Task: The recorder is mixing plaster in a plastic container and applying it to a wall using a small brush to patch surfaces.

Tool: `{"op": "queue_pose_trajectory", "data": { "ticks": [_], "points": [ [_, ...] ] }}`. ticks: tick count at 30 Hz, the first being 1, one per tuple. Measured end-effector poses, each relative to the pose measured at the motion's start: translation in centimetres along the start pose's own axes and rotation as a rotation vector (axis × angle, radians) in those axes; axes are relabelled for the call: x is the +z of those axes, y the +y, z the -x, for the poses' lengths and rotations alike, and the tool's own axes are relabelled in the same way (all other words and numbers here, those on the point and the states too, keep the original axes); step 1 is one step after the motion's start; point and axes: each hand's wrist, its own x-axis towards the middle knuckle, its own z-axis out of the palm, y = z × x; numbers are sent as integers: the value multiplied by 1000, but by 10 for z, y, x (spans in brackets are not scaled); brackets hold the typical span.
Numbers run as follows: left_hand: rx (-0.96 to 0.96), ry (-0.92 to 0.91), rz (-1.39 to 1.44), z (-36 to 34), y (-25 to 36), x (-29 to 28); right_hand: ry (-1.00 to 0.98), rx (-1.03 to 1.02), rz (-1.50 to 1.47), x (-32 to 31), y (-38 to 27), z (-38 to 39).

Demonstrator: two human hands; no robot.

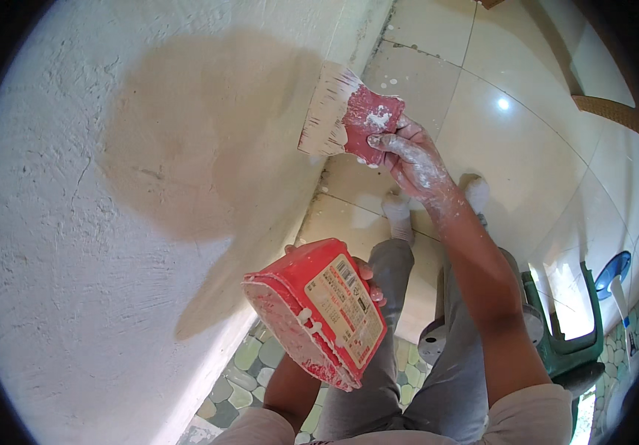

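Observation:
My right hand [416, 162], smeared with white paste, is closed on the red handle end of a wide putty scraper [330, 111]. White paste coats its blade, which points left toward the wall; in this view I cannot tell whether it touches. Lower down, my left hand [373, 284] grips a red plastic tub [319, 297] with a pale printed label. Its fingers show at the right side of the tub, and the rest of the hand is mostly hidden behind it. The tub is tilted, with white paste smeared along its rim and lower face.
A rough white wall [45, 215] with my shadow on it fills the left. Pale floor tiles [512, 148] carry white drips near the wall's foot. Lower right are a green plastic frame [582, 337] and a blue round thing [614, 274]. Pebble-patterned flooring [241, 378] lies below.

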Motion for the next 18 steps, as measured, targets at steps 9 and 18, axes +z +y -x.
{"op": "queue_pose_trajectory", "data": {
  "ticks": [9,18],
  "points": [
    [109,-100,-52,32,-4,-9,47,-115,569,-16,-18,-15],
    [89,-117,-174,48,-3,-18,80,-494,755,-4,7,-16]
  ]
}}
